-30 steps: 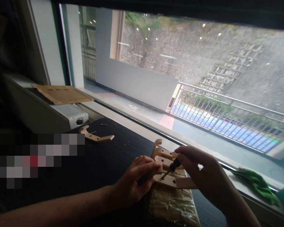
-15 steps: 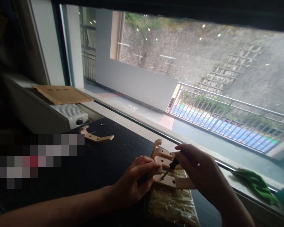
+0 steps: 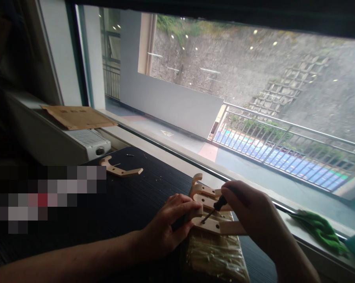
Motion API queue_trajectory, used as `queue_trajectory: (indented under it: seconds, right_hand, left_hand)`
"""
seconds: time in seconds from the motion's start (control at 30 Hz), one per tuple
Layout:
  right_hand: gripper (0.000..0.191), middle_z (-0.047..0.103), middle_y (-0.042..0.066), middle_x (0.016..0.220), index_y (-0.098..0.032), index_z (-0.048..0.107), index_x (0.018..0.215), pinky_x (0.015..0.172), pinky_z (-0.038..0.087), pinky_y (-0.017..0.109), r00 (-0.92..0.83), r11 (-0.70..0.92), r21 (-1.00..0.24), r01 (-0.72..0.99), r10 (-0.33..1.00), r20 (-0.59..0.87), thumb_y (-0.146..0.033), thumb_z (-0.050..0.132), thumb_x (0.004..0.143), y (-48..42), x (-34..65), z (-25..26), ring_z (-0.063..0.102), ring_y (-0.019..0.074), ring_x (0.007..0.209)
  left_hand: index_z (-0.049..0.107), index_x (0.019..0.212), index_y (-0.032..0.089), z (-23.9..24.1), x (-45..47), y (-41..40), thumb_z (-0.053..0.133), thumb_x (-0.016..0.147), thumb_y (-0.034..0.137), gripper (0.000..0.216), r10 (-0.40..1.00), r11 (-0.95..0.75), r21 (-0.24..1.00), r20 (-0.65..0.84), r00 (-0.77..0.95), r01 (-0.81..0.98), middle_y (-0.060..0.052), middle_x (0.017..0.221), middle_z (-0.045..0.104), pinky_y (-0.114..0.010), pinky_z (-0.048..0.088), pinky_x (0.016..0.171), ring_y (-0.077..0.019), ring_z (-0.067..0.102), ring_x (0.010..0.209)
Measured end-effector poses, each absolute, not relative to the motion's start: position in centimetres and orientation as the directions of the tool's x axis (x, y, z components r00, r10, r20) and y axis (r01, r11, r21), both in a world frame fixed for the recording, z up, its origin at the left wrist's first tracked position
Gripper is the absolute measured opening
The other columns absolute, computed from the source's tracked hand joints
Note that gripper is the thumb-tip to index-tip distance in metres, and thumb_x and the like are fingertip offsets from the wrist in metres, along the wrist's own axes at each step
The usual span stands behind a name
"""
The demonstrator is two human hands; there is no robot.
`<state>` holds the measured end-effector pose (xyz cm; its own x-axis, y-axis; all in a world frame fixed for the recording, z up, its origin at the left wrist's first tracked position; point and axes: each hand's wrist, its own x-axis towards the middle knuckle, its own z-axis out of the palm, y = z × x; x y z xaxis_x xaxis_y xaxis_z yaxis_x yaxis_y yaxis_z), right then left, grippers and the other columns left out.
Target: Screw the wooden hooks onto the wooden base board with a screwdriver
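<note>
My right hand [image 3: 246, 206] is closed around the dark handle of a screwdriver [image 3: 218, 205]. Its tip sits at a hole near the curled end of a pale wooden hook [image 3: 209, 225]. With fingers and thumb, my left hand [image 3: 173, 222] grips that curled end. The hook lies across a block wrapped in clear plastic [image 3: 214, 257], its far arm passing beneath my right hand. Beyond it, more wooden hooks [image 3: 208, 202] of the same shape rest side by side on the block. Any screw under the tip is too small to make out.
Another wooden hook [image 3: 122, 171] lies on the dark table [image 3: 127, 204] to the left, near a small metal piece [image 3: 130, 155] and crumbs. A brown envelope [image 3: 80, 117] rests on a white heater [image 3: 90, 143]. On the windowsill at right is a green cloth [image 3: 319, 232].
My right hand has shifted slightly right, and its grip on the screwdriver has turned a little. The screwdriver tip stays at the same hole. My left hand holds still.
</note>
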<state>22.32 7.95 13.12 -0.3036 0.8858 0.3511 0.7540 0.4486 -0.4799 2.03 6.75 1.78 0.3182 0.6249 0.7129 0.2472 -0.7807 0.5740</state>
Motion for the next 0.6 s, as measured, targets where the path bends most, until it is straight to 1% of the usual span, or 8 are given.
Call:
queue_trajectory:
  seconds: [0.13,0.2,0.33,0.5,0.6]
  right_hand:
    - [0.026,0.069,0.001,0.082,-0.025,0.066,0.094,0.064,0.047,0.028,-0.331,0.490,-0.483,0.726,0.864,0.379,-0.044,0.051,0.084,7.56,22.32,13.17,0.063,0.0175,0.073]
    - [0.023,0.068,0.000,0.086,-0.026,0.066,0.094,0.066,0.047,0.027,-0.366,0.527,-0.507,0.682,0.846,0.387,-0.041,0.051,0.085,7.39,22.34,13.17,0.062,0.0168,0.077]
    - [0.019,0.067,-0.001,0.082,-0.026,0.065,0.088,0.065,0.046,0.027,-0.394,0.539,-0.530,0.654,0.842,0.369,-0.038,0.051,0.085,7.46,22.39,13.16,0.061,0.0155,0.073]
    - [0.026,0.067,-0.001,0.073,-0.025,0.063,0.082,0.063,0.045,0.030,-0.320,0.450,-0.508,0.734,0.890,0.326,-0.045,0.047,0.086,7.94,22.68,13.01,0.060,0.0168,0.066]
    - [0.027,0.067,-0.001,0.069,-0.025,0.063,0.082,0.062,0.046,0.031,-0.283,0.412,-0.509,0.756,0.906,0.314,-0.047,0.047,0.085,7.98,22.83,12.84,0.060,0.0172,0.063]
  left_hand:
    - [0.045,0.126,0.024,1.79,2.03,6.78,0.053,0.080,0.003,0.051,0.625,-0.780,0.573,0.709,0.326,0.250,-0.007,0.107,0.054,-0.038,0.043,0.091,-0.0201,0.052,0.100]
    - [0.045,0.126,0.024,1.74,2.03,6.79,0.053,0.080,0.002,0.051,0.620,-0.784,0.568,0.713,0.327,0.248,-0.007,0.108,0.054,-0.038,0.042,0.092,-0.0199,0.052,0.101]
    - [0.044,0.126,0.024,1.64,2.03,6.79,0.053,0.080,0.002,0.052,0.625,-0.780,0.571,0.708,0.328,0.255,-0.006,0.108,0.054,-0.039,0.042,0.092,-0.0196,0.052,0.100]
    - [0.044,0.126,0.024,1.63,2.02,6.76,0.053,0.080,0.002,0.052,0.630,-0.777,0.573,0.703,0.331,0.261,-0.006,0.108,0.053,-0.038,0.042,0.092,-0.0196,0.051,0.101]
    - [0.043,0.126,0.024,1.65,2.04,6.76,0.053,0.080,0.002,0.052,0.629,-0.777,0.573,0.704,0.329,0.261,-0.006,0.108,0.053,-0.039,0.041,0.093,-0.0195,0.051,0.102]
